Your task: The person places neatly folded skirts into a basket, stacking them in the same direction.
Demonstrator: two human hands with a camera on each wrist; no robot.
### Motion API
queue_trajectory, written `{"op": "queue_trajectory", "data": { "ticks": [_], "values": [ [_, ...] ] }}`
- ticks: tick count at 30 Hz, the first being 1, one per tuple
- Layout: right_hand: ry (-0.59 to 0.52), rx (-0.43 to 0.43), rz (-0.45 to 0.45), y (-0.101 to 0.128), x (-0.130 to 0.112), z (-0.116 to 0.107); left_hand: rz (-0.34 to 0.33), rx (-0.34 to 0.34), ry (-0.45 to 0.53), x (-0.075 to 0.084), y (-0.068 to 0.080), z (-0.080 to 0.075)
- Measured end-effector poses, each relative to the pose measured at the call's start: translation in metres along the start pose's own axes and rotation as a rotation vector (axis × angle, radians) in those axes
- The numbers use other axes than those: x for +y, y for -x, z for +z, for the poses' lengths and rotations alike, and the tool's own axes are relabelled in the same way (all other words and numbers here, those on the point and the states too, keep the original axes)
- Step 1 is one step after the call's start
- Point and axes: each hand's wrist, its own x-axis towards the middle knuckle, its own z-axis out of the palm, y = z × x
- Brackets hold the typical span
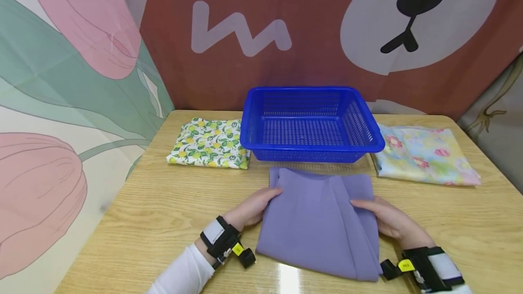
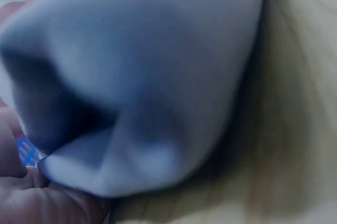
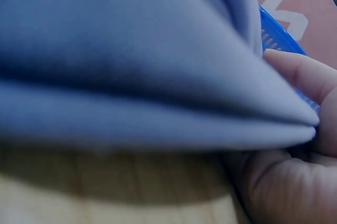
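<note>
A folded purple cloth (image 1: 310, 221) spans the space between both hands, in front of the blue basket. My left hand (image 1: 254, 205) pinches its left edge, thumb on top and the other fingers underneath. On the opposite side my right hand (image 1: 386, 217) grips the right edge the same way, thumb over the cloth. In the left wrist view the purple cloth (image 2: 158, 76) bulges open in a loose fold beside the fingers. The right wrist view shows two layers of the cloth (image 3: 131, 50) meeting at the right hand (image 3: 300, 166), with a shadow on the wood below.
A blue plastic basket (image 1: 312, 153) stands at the back middle of the wooden table (image 1: 163, 221). Left of it lies a folded lemon-print cloth (image 1: 208, 144); to its right, a folded pastel floral cloth (image 1: 426, 155). A printed curtain (image 1: 245, 71) hangs right behind the table.
</note>
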Motion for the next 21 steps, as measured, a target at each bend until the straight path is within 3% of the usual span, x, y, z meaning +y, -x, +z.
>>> {"op": "queue_trajectory", "data": {
  "ticks": [6, 12, 21],
  "values": [
    [0.041, 0.038, 0.024, -0.003, -0.003, 0.006, -0.032, 0.070, -0.064, -0.003, 0.000, 0.005],
    [0.080, 0.054, 0.043, -0.003, -0.004, 0.008, -0.011, 0.117, -0.055, -0.006, -0.002, 0.007],
    [0.170, 0.011, 0.068, -0.002, -0.004, 0.019, -0.027, 0.156, -0.091, -0.004, -0.001, 0.007]
  ]
}}
